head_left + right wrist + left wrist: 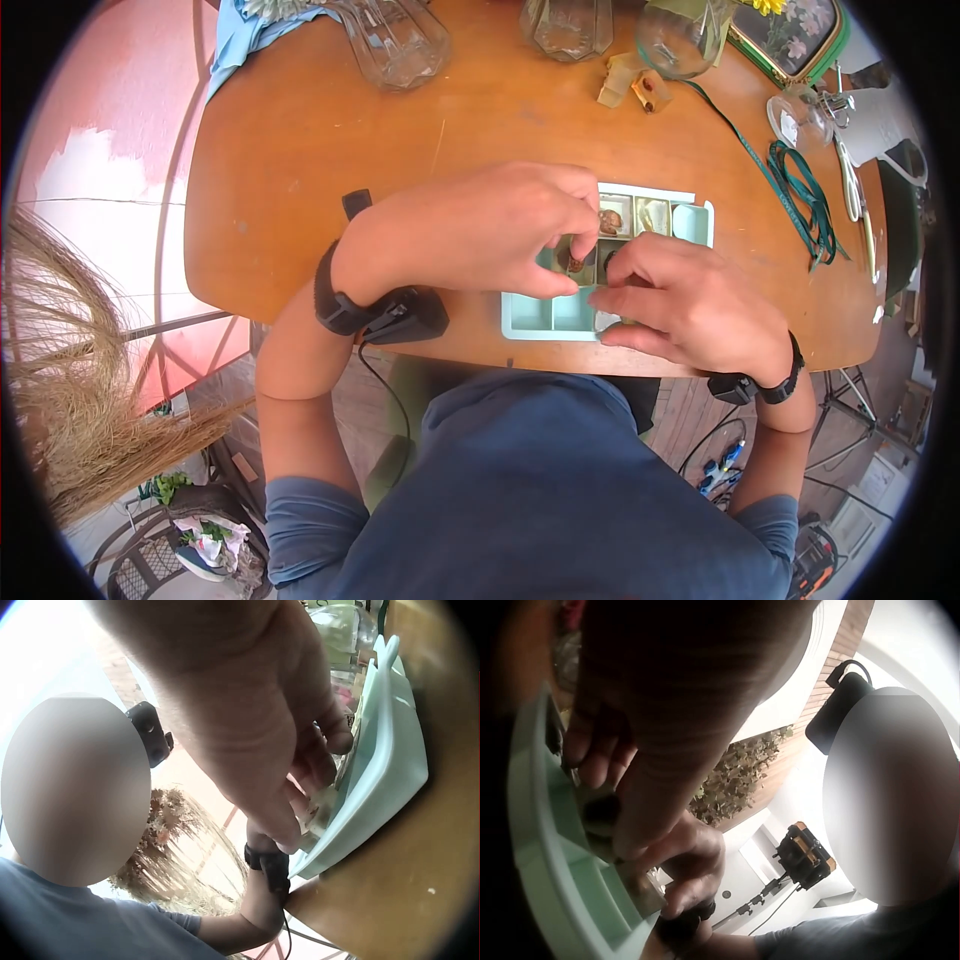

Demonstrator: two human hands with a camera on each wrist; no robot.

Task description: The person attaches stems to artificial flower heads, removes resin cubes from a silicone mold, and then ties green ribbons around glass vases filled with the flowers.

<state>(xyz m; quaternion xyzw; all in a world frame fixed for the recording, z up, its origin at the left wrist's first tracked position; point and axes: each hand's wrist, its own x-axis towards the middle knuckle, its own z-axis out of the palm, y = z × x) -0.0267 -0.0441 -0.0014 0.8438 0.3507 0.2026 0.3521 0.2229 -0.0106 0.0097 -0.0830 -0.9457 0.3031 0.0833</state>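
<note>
A mint-green compartment tray (528,333) lies near the table's front edge, under both hands. Small paper boxes fill part of it, one box (611,217) holding a brown dried piece. My left hand (490,230) reaches in from the left, thumb and forefinger curled round the sides of a small box with a brown piece (575,265) in it. My right hand (690,300) meets it from the right, fingertips close to the left thumb. It pinches a small pale piece (605,320), mostly hidden by its fingers. The right wrist view shows the right thumb (285,832) low by the tray rim (382,742).
Glass vases (400,45) stand along the back, with a round glass jar (680,40) beside two small paper boxes (635,82). A green ribbon (800,200) lies coiled at the right, near scissors (850,180). Dried grass (70,390) hangs at the left.
</note>
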